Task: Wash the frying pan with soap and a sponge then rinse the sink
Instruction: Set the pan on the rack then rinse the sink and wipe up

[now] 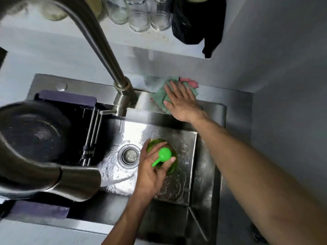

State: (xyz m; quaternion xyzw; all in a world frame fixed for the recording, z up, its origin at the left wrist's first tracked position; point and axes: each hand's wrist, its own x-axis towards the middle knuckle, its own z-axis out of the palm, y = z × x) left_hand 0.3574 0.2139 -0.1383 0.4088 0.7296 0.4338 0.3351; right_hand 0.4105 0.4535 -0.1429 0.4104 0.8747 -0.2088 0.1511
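My left hand (155, 167) curls around the green soap bottle (161, 155) over the wet sink (192, 156) and could let it slip, while my right hand (182, 101), fingers flat on the cloth (159, 97), is nowhere near the frying pan (33, 133) on the rack.

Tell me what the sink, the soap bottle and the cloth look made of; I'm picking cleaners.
Sink: likely stainless steel, brushed grey with bright wet reflections. Soap bottle: probably translucent green plastic, with an opaque bright green pump. Cloth: soft woven fabric, teal with pink, crumpled under the right hand.
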